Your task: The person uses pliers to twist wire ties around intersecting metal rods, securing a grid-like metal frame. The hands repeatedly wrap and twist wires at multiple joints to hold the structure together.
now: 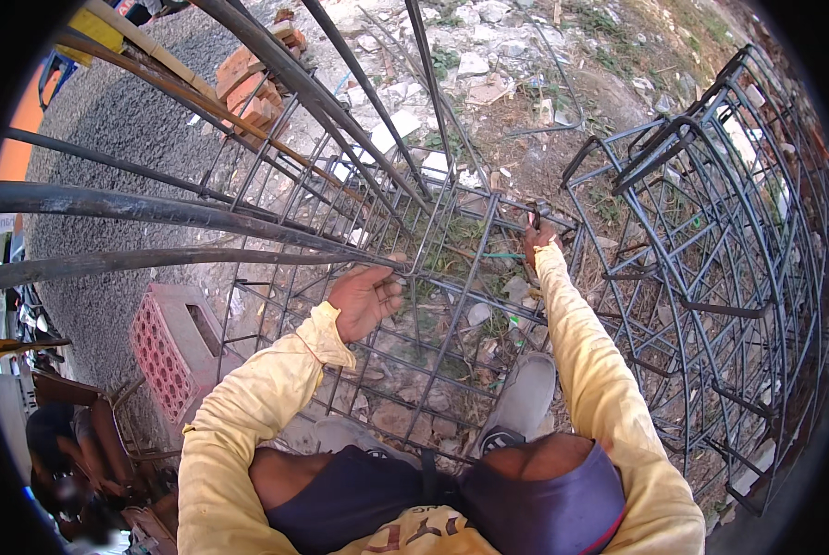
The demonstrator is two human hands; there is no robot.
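Two bare hands are at one rebar cage (471, 275): thin dark steel rods crossed into a rectangular open grid, low in front of the person, its near side by the shoes. Left hand (368, 301): fingers partly curled, index fingertip up against the corner where a thick bar meets the grid; can't tell if anything is pinched. Right hand (541, 240): fingers closed around a small dark hand tool (537, 220) at the cage's far right end; exact type too small to read.

Thick steel bars (174, 220), round and smooth-looking with scuffed, dusty faces, fan out from the grid toward upper left; one thinner bar is rusty orange. Second rebar stack (724, 310) on the right: bent rectangular frames, grey-blue steel, nested and tangled.

Yellow sleeves (600, 361) are creased cloth with dirt marks. Grey shoe (528, 384) is planted just beside the grid.

Surface: outdoor bare earth (401, 421), uneven, with broken stone, pale rubble and tufts of green weeds. Dark grey gravel heap (86, 324) at left, fine-grained. Faded pink plastic crate (160, 351) with lattice walls stands near it. Orange-red bricks (248, 92) are piled past the gravel's edge. Lower left background is blurred.
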